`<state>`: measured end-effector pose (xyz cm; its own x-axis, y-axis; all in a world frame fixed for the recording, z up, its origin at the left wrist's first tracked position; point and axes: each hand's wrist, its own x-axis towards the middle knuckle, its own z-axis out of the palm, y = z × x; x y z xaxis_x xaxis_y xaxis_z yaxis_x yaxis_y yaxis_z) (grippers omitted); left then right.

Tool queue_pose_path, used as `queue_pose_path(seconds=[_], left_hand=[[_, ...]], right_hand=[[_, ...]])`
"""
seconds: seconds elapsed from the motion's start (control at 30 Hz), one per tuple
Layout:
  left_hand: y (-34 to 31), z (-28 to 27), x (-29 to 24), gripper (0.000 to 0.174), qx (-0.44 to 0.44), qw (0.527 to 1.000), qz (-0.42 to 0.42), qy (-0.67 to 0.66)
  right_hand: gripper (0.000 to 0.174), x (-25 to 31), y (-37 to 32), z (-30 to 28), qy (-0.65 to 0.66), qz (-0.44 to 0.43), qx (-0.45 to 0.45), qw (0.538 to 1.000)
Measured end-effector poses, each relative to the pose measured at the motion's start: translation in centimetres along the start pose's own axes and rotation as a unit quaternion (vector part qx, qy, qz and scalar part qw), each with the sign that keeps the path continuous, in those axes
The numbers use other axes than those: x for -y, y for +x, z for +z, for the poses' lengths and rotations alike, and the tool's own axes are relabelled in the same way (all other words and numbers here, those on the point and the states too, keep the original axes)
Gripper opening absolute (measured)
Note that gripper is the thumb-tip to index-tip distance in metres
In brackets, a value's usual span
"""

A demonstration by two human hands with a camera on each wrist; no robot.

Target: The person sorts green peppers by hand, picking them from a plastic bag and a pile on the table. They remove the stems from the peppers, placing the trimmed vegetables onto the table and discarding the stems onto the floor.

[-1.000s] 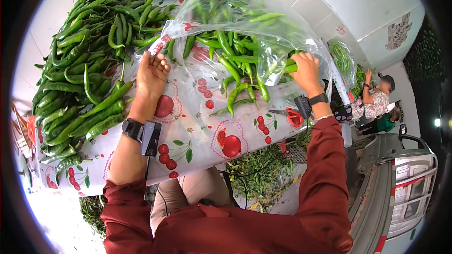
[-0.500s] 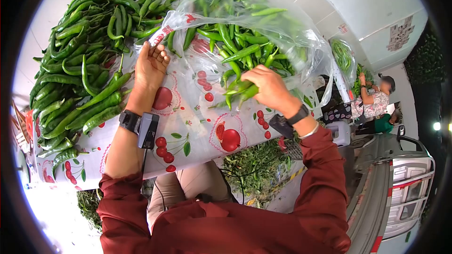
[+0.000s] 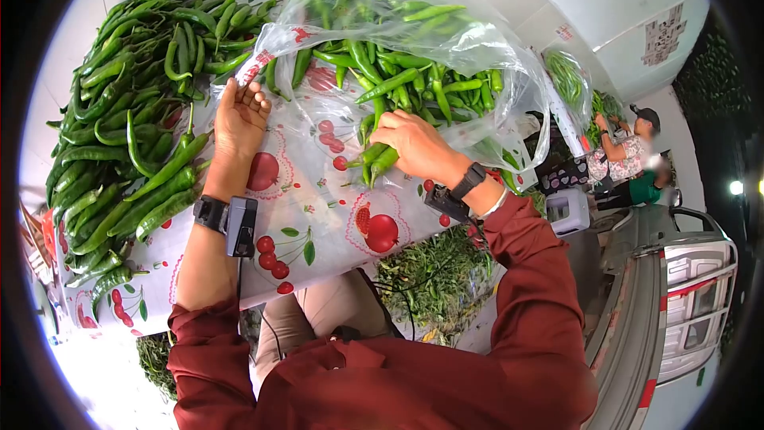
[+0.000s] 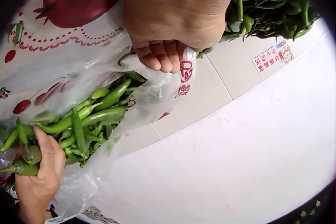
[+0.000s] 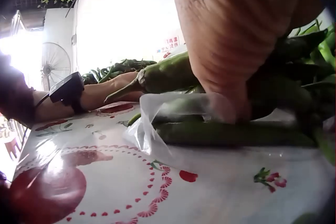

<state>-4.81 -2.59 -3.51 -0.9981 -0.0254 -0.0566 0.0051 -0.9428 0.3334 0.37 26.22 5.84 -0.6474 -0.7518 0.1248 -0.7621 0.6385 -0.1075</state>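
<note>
My left hand (image 3: 240,123) pinches the rim of a clear plastic bag (image 3: 274,38) printed with red marks, at the bag's left side. In the left wrist view its fingers (image 4: 163,56) curl at the bag's edge. My right hand (image 3: 422,146) grips a few green chili peppers (image 3: 383,164) near the bag's mouth, their ends poking out toward me. One gripped pepper (image 5: 170,73) shows its stem in the right wrist view, low over the tablecloth beside a fold of plastic. Many more green chilies (image 3: 398,80) lie inside the bag behind this hand.
A big heap of green chilies (image 3: 119,111) covers the left of the table. The tablecloth (image 3: 318,211) has a fruit print. Against the back stands a tiled wall (image 3: 509,0). Another person (image 3: 629,147) is at the far right, near a parked vehicle (image 3: 692,295). Green trimmings (image 3: 430,271) lie below the table.
My right hand has come from the bag's right side leftward and toward me, bringing chilies to the bag's mouth. The left hand keeps hold of the bag's rim.
</note>
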Motion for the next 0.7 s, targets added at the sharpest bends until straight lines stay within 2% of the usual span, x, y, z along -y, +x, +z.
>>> queue_pose_path(seconds=[0.07,0.17,0.27,0.33,0.43,0.47,0.53,0.57,0.67,0.7], left_hand=[[0.0,-0.1,0.0,0.025,0.003,1.0,0.002,0.003],[0.1,-0.1,-0.2,0.025,0.025,1.0,0.003,0.011],[0.0,-0.2,0.0,0.025,0.022,1.0,-0.002,0.007],[0.0,-0.2,-0.1,0.027,0.033,0.999,-0.004,0.006],[-0.1,0.0,0.0,0.026,0.027,1.0,-0.001,0.008],[-0.1,0.1,0.0,0.026,0.024,1.0,0.004,0.01],[-0.3,0.1,0.0,0.026,0.023,1.0,0.006,0.007],[-0.3,0.2,0.0,0.026,0.021,1.0,0.005,0.007],[-0.3,0.2,0.0,0.025,0.018,1.0,0.01,0.009],[-0.3,0.2,0.0,0.025,0.017,1.0,0.01,0.01]], right_hand=[[0.029,-0.2,0.1,-0.3,0.016,0.009,0.005,1.0],[0.028,-0.6,0.1,-1.2,0.064,-0.008,-0.046,0.997],[0.033,-1.1,-0.8,-4.1,0.165,0.156,-0.131,0.965],[0.037,-2.3,-1.4,-5.6,0.203,0.18,-0.199,0.942],[0.038,-6.6,-2.7,-5.7,0.219,0.313,-0.199,0.902],[0.038,-8.4,-3.3,-4.8,0.217,0.311,-0.198,0.904],[0.037,-11.8,-4.3,-2.5,0.172,0.372,-0.199,0.89],[0.043,-13.1,-4.9,-1.2,0.171,0.357,-0.204,0.895],[0.052,-11.9,-4.6,0.0,0.168,0.349,-0.19,0.902],[0.057,-10.8,-4.2,-0.7,0.148,0.371,-0.162,0.902]])
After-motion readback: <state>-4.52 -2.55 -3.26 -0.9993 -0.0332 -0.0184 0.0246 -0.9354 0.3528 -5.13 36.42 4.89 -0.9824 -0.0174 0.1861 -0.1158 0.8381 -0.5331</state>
